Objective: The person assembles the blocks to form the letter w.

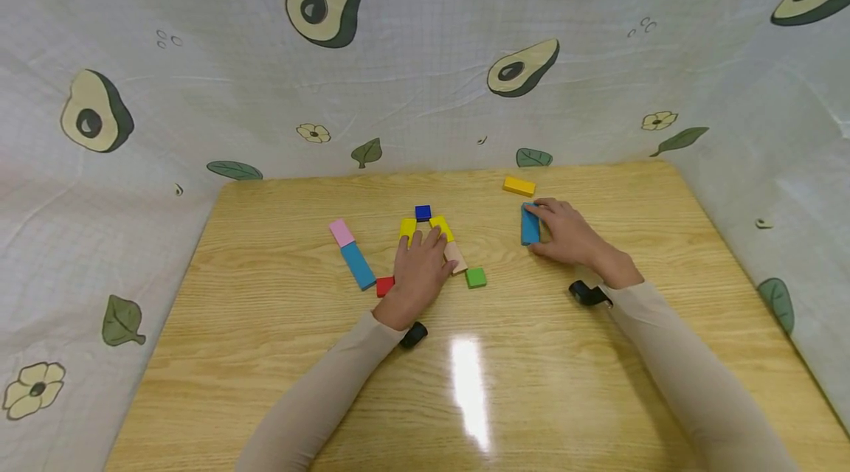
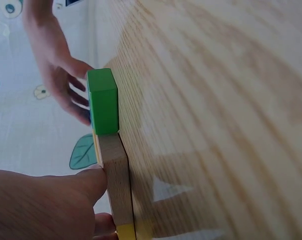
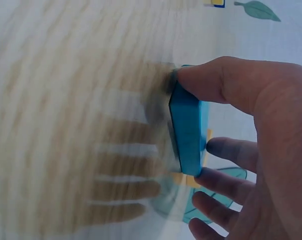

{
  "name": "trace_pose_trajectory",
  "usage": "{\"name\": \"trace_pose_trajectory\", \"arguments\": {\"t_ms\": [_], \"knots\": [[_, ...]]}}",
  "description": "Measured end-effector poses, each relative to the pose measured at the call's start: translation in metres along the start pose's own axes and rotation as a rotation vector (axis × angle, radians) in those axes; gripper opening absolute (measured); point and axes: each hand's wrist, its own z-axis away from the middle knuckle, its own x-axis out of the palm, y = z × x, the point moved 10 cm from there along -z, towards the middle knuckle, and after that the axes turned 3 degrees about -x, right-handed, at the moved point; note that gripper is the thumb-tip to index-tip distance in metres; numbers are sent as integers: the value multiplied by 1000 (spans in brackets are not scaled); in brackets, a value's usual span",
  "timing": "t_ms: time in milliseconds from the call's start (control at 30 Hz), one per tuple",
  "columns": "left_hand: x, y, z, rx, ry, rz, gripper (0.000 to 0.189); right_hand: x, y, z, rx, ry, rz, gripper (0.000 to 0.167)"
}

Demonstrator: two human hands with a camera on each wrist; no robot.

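At the right, my right hand [image 1: 567,232] pinches a blue block [image 1: 530,224] lengthwise, thumb at the near end and fingertips at the far end. In the right wrist view the blue block [image 3: 187,125] sits on the table between thumb and fingers. My left hand [image 1: 421,265] lies palm down over the middle blocks, fingers extended. Its fingertips touch the tops of two yellow blocks [image 1: 440,226], and its thumb rests on a plain wooden block [image 1: 456,258]. A green block [image 2: 105,102] touches the wooden block's near end. The left palm hides part of the arrangement.
A dark blue block [image 1: 423,213] stands beyond the yellow ones. To the left, a pink block [image 1: 341,232] and another blue block [image 1: 358,266] lead to a red block [image 1: 385,286]. An orange block [image 1: 519,186] lies near the back edge, before a patterned cloth [image 1: 425,51].
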Motion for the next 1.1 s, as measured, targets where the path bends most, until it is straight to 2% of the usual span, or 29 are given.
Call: {"name": "trace_pose_trajectory", "arguments": {"t_ms": [267, 767, 1100], "knots": [[-1, 0, 0, -5, 0, -2, 58, 4, -8, 3, 4, 44, -21, 80], [1, -1, -1, -7, -6, 17, 58, 16, -54, 10, -54, 61, -40, 82], [1, 0, 0, -10, -9, 3, 59, 26, -67, 7, -67, 74, -15, 82]]}}
